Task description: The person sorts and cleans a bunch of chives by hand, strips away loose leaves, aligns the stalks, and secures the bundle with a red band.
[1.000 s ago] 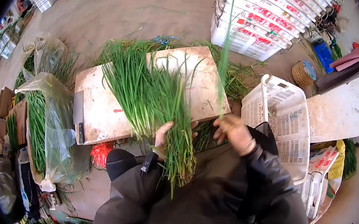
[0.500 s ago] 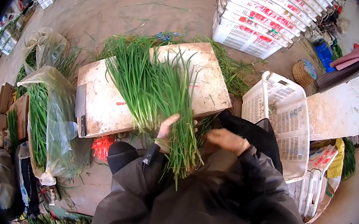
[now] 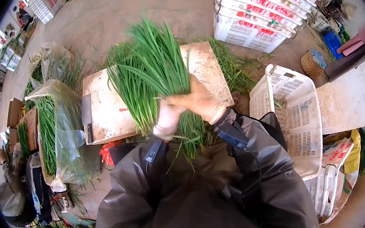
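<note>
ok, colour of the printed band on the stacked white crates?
Red, on the stacked white plastic crates; head view, top centre.

White crate (image 3: 300, 123) beside stacked crates (image 3: 257, 14).

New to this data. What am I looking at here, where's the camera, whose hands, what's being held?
There is no machine: a person in a dark jacket works with bare hands. The single fisheye picture comes from a camera on their head, looking down. The left hand and right hand together clasp a bunch of green chives, lifted above a worn white board. More chives lie on the ground behind the board and in a clear plastic bag at the left of the picture. To the right of the picture sits an empty white plastic crate; stacked white crates stand further back on the concrete floor.
</note>
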### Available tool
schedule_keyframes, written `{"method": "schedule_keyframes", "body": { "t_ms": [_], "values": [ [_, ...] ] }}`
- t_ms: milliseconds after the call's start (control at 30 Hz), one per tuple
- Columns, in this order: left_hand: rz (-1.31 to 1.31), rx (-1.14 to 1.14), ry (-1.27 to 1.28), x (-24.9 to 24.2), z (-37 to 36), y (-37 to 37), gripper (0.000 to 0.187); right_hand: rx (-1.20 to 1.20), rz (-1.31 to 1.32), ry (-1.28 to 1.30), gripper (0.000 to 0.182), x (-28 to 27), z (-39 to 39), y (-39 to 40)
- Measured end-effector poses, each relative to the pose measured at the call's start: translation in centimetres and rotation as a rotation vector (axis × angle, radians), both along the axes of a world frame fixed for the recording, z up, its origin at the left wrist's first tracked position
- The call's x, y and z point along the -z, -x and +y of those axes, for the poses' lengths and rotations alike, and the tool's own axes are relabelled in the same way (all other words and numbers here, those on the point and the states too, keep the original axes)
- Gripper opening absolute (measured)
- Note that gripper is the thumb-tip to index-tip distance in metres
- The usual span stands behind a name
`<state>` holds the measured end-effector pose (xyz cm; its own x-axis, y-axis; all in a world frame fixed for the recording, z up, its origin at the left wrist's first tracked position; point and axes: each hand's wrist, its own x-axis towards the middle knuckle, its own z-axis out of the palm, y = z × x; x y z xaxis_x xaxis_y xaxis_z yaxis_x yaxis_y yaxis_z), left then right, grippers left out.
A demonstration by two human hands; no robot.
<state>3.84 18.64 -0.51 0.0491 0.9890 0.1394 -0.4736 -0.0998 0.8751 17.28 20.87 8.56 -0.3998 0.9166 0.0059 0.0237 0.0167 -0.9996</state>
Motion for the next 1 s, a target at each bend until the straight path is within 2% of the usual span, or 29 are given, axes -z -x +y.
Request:
{"method": "schedule_keyframes", "body": {
  "t_ms": [67, 100, 167, 233, 267, 333, 367, 433, 567, 600, 633, 667, 700, 733, 800, 833, 867, 900, 967, 1000],
  "values": [
    [0.229, -0.067, -0.161, -3.0, 1.2, 0.2, 0.059, 0.071, -0.012, -0.160, 0.088, -3.4, 0.6, 0.3],
    [0.189, -0.086, -0.214, -5.8, 1.0, -0.1, 0.049, 0.064, -0.022, -0.211, 0.089, -5.6, 0.6, 0.1],
    [0.464, -0.173, -0.260, -7.3, 2.1, 0.3, 0.043, 0.050, -0.042, -0.309, 0.091, -10.0, 0.5, -0.3],
    [0.685, -0.137, -0.325, -8.4, 2.7, 0.5, 0.052, 0.172, -0.067, -0.558, 0.070, -10.7, 0.8, -0.6],
    [0.669, -0.093, -0.341, -7.8, 3.7, 0.6, 0.054, 0.178, -0.113, -0.594, 0.072, -10.6, 1.1, -1.0],
    [0.305, 0.060, -0.214, -6.3, 5.0, 0.4, 0.056, 0.163, -0.105, -0.664, 0.086, -9.9, 2.2, -1.3],
    [0.125, 0.120, -0.143, -5.6, 5.6, 0.2, 0.058, 0.120, -0.123, -0.604, 0.093, -9.5, 2.4, -1.5],
    [-0.049, 0.174, -0.132, -5.3, 5.5, -0.3, 0.054, 0.034, -0.158, -0.478, 0.110, -8.4, 2.5, -2.1],
    [-0.503, 0.371, -0.105, -2.8, 6.8, -0.9, 0.047, 0.008, -0.185, -0.258, 0.110, -6.5, 2.9, -2.4],
    [-0.373, 0.348, -0.177, -1.9, 7.4, -0.5, 0.044, -0.004, 0.053, -0.136, 0.107, -4.5, 3.3, -2.0],
    [-0.245, 0.318, -0.248, -1.0, 7.9, -0.1, 0.041, 0.011, 0.037, -0.153, 0.101, -3.6, 3.5, -1.9],
    [0.126, 0.226, -0.375, -0.4, 8.6, 1.3, 0.037, 0.027, 0.022, -0.173, 0.096, -3.0, 4.0, -1.7],
    [0.219, 0.135, -0.383, -0.6, 8.3, 1.3, 0.032, 0.025, 0.049, -0.181, 0.084, -3.2, 4.2, -1.5],
    [0.217, 0.038, -0.337, -1.7, 7.9, 0.1, 0.027, 0.023, 0.075, -0.189, 0.072, -3.4, 4.3, -1.4],
    [0.236, -0.092, -0.270, -2.8, 7.8, -1.4, 0.017, 0.087, -0.033, -0.223, 0.067, -3.8, 4.3, -1.4],
    [0.239, -0.103, -0.256, -2.2, 8.0, -1.3, 0.017, 0.118, -0.087, -0.239, 0.064, -3.8, 4.3, -1.4],
    [0.241, -0.115, -0.242, -1.8, 8.2, -1.3, 0.018, 0.162, -0.189, -0.369, 0.059, -3.5, 4.3, -1.6],
    [0.213, -0.089, -0.191, -2.3, 7.8, -1.3, 0.017, 0.132, -0.148, -0.390, 0.055, -3.3, 4.3, -1.9],
    [0.159, -0.092, -0.148, -5.3, 6.5, -2.1, 0.016, 0.075, -0.065, -0.432, 0.049, -2.9, 4.1, -2.6],
    [0.132, -0.094, -0.126, -6.9, 5.8, -2.6, 0.016, 0.112, -0.106, -0.438, 0.048, -2.9, 3.9, -2.8]
  ]
}}
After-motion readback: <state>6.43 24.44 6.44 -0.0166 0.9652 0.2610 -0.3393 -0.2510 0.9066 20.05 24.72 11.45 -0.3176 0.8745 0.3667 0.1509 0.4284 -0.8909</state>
